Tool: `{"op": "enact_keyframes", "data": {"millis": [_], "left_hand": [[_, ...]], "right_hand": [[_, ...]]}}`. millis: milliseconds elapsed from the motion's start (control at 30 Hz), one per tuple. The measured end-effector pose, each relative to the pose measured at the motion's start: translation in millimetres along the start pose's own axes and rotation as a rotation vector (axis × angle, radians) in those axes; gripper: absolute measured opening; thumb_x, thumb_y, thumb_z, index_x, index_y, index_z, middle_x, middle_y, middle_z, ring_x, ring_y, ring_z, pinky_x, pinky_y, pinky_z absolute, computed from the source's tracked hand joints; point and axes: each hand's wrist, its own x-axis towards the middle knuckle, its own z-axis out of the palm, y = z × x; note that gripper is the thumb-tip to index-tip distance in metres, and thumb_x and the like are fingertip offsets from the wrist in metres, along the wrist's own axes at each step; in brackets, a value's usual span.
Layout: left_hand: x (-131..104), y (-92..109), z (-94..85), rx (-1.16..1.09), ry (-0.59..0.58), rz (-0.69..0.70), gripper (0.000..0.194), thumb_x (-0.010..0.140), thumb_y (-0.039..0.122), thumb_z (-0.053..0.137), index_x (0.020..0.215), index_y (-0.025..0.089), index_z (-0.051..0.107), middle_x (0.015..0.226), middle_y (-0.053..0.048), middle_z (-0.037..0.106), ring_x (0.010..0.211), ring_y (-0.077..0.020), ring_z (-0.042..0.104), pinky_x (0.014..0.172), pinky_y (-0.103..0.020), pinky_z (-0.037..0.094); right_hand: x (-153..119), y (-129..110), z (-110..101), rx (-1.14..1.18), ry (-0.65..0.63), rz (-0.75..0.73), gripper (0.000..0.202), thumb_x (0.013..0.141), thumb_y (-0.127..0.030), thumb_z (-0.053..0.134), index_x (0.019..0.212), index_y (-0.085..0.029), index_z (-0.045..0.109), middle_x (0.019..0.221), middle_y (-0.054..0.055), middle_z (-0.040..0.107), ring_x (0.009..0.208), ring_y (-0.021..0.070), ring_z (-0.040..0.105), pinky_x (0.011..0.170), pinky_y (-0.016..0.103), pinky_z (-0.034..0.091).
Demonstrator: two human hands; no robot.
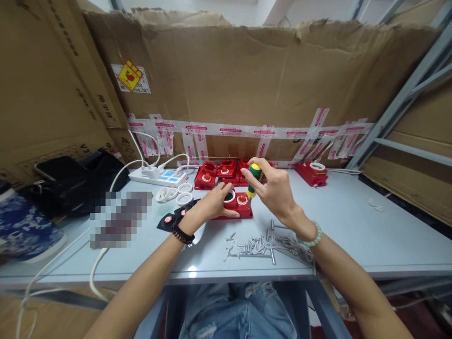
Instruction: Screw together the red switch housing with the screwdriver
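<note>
My right hand [273, 188] is closed round the green and yellow handle of a screwdriver [254, 176]. The tool stands nearly upright, its shaft pointing down at the right end of a red housing [242, 210] with a round white dial. Whether the tip sits in a screw is too small to tell. My left hand [219, 201] grips that housing from the left, fingers over its top beside a white ring [229, 196] round a dark opening. Black parts with round red and white centres [168, 219] lie left of my left hand, partly under the wrist.
More red housings [205, 176] stand behind my hands, and another [311, 174] sits at the back right. Loose white rings [184, 199] lie near a power strip [158, 178]. Screws [256, 245] and metal rods are scattered in front. Cardboard [229, 80] walls the back.
</note>
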Motion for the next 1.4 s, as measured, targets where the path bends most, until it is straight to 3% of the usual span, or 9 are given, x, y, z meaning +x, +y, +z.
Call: {"op": "enact_keyframes", "data": {"millis": [167, 400, 667, 1200, 1400], "left_hand": [[0.4, -1.3, 1.0, -0.008, -0.008, -0.014, 0.067, 0.061, 0.049, 0.076, 0.111, 0.018, 0.044, 0.102, -0.009, 0.050, 0.091, -0.0278, 0.055, 0.079, -0.040, 0.047], [-0.8, -0.9, -0.1, -0.059, -0.022, -0.021, 0.069, 0.060, 0.050, 0.076, 0.113, 0.017, 0.045, 0.105, -0.010, 0.050, 0.095, -0.0280, 0.055, 0.082, -0.039, 0.047], [-1.8, 4.1, -2.8, -0.033, -0.028, -0.050, 0.069, 0.062, 0.053, 0.073, 0.114, 0.017, 0.045, 0.106, -0.010, 0.051, 0.093, -0.0282, 0.056, 0.079, -0.039, 0.047], [-4.0, 12.2, -4.1, 0.089, -0.005, -0.065, 0.061, 0.071, 0.055, 0.064, 0.115, 0.017, 0.045, 0.105, -0.011, 0.055, 0.087, -0.0268, 0.060, 0.070, -0.034, 0.046], [-2.4, 10.0, -1.7, 0.058, 0.043, -0.066, 0.056, 0.072, 0.056, 0.062, 0.110, 0.019, 0.046, 0.103, -0.010, 0.057, 0.087, -0.0272, 0.060, 0.067, -0.033, 0.045]], "right_hand": [[-1.4, 0.0, 5.3, -0.138, 0.085, -0.019, 0.026, 0.090, -0.041, 0.047, 0.090, -0.018, 0.058, 0.065, 0.002, 0.062, 0.052, 0.0117, 0.052, 0.053, 0.026, 0.037], [3.0, 6.4, 11.3, -0.162, 0.148, -0.016, 0.018, 0.087, -0.035, 0.050, 0.081, -0.019, 0.055, 0.059, -0.001, 0.056, 0.049, 0.0106, 0.048, 0.051, 0.025, 0.036], [5.9, 21.2, 21.8, -0.157, 0.345, -0.026, 0.012, 0.082, -0.026, 0.051, 0.071, -0.020, 0.049, 0.051, -0.005, 0.046, 0.043, 0.0078, 0.040, 0.047, 0.022, 0.034], [5.5, 14.8, 16.4, -0.215, 0.344, 0.006, 0.020, 0.075, -0.025, 0.053, 0.061, -0.022, 0.039, 0.048, -0.006, 0.038, 0.042, 0.0077, 0.030, 0.044, 0.023, 0.029], [2.0, 18.2, 3.5, -0.013, 0.375, -0.017, 0.021, 0.076, -0.026, 0.057, 0.061, -0.021, 0.041, 0.049, -0.007, 0.039, 0.043, 0.0067, 0.035, 0.044, 0.021, 0.032]]}}
